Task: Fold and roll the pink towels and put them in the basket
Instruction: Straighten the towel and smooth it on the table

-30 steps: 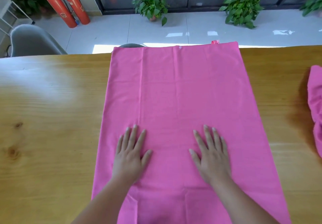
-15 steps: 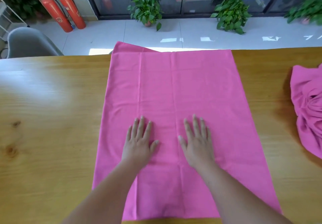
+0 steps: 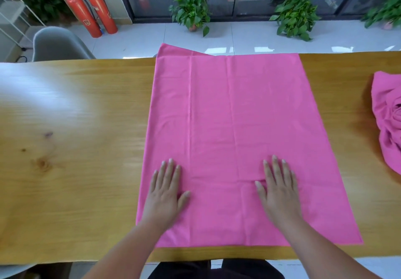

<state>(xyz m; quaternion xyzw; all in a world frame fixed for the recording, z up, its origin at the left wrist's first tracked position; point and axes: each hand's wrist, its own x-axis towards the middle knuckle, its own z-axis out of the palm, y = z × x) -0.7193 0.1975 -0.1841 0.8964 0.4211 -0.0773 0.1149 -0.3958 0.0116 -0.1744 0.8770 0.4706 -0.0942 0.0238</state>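
Pink towel (image 3: pixel 238 127) lies spread flat at centre frame on the wooden table (image 3: pixel 65 148), with its near hem just inside the table's near edge. Left hand (image 3: pixel 165 194) and right hand (image 3: pixel 280 192) lie palm-down on its lower part. Fingers are straight and grip nothing; they only press the cloth.

Risks, as I judge them:
- The far-left corner, upper centre of frame, pokes past the table's far edge and sits skewed against the rest of that hem. If I fold from here, the edges may not meet and the roll may come out tapered.
- A low ridge of cloth runs between the hands, beside the right thumb. Rolling over it would lock in a lump.
- Flat palms on thin cloth over smooth wood: a sideways push may drag the whole towel instead of smoothing it.
- The crumpled towel (image 3: pixel 388 122) at the right edge of frame is well apart, but a wide right-arm sweep could catch it.
- No basket in frame, so I cannot tell where the roll goes.
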